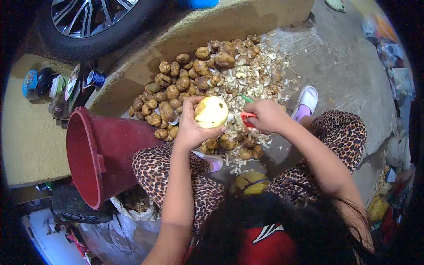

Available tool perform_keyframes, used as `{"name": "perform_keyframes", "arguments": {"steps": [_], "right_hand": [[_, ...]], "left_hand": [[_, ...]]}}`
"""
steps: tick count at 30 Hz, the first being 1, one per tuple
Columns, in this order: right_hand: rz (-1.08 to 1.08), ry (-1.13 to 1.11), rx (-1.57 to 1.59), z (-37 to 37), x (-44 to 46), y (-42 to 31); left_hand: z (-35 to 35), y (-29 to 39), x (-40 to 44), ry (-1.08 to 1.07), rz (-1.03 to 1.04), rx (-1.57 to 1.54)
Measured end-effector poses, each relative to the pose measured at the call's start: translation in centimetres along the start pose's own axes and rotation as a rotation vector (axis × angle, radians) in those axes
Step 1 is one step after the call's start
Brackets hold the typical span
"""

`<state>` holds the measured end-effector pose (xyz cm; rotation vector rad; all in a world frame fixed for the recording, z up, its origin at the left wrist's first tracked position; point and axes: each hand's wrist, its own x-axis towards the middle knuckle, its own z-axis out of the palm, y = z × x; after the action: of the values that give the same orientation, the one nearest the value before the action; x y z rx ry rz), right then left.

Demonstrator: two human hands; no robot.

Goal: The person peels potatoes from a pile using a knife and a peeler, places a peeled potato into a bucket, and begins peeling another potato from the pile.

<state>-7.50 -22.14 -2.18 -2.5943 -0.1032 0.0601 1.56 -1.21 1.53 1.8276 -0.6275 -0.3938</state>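
A large, mostly peeled potato (213,110) rests in my left hand (194,126), with the fingers wrapped round its left side and underside; a brown patch of skin shows on it. To its right, my right hand (267,115) is closed round a peeler (248,119) with red and green parts, a short gap from the potato. Beyond both hands lies a heap of unpeeled brown potatoes (168,111) on the floor. Pale peelings (258,86) spread over and beside the heap.
A dark red bucket (117,150) lies tilted at the left, its mouth facing left. Behind the heap runs a low ledge (154,57) with a car wheel (95,26) above it. Plastic bags (391,57) are at the far right.
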Motion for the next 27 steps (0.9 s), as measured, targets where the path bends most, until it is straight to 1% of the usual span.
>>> {"name": "perform_keyframes", "arguments": {"steps": [2, 3, 7, 10, 15, 18, 22, 24, 25, 27], "right_hand": [[-0.107, 0.071, 0.000, -2.8, 0.0, -1.6], [-0.220, 0.131, -0.005, -2.8, -0.4, -1.9], [-0.292, -0.071, -0.087, -2.2, -1.9, -3.8], [-0.330, -0.031, -0.065, -2.2, -2.0, -3.7], [-0.337, -0.046, -0.031, -1.7, -2.0, -3.4], [-0.346, -0.023, -0.018, -1.3, -1.7, -3.3], [-0.284, 0.022, -0.037, -0.4, -1.0, -3.3], [-0.291, 0.006, -0.040, -0.3, -0.6, -3.3], [-0.296, -0.005, -0.039, -0.3, -0.5, -3.2], [-0.320, 0.025, -0.045, -0.2, -0.2, -2.6]], "left_hand": [[-0.1, -0.5, 0.0, 0.003, 0.017, 0.081], [-0.3, -0.7, 0.0, 0.007, 0.026, 0.125], [-0.7, -1.6, 0.2, 0.002, 0.006, 0.041], [-0.8, -1.2, 0.3, 0.008, 0.015, 0.048], [-0.9, -0.4, 0.3, 0.018, 0.079, 0.140], [-1.0, -0.1, 0.3, 0.002, 0.092, 0.072], [-0.4, 0.1, 0.2, 0.056, 0.087, 0.096], [-0.4, -0.7, 0.1, 0.082, 0.102, 0.108], [-0.6, -0.7, 0.1, 0.059, 0.041, 0.078], [-0.9, -0.5, 0.0, -0.025, -0.001, -0.024]]}}
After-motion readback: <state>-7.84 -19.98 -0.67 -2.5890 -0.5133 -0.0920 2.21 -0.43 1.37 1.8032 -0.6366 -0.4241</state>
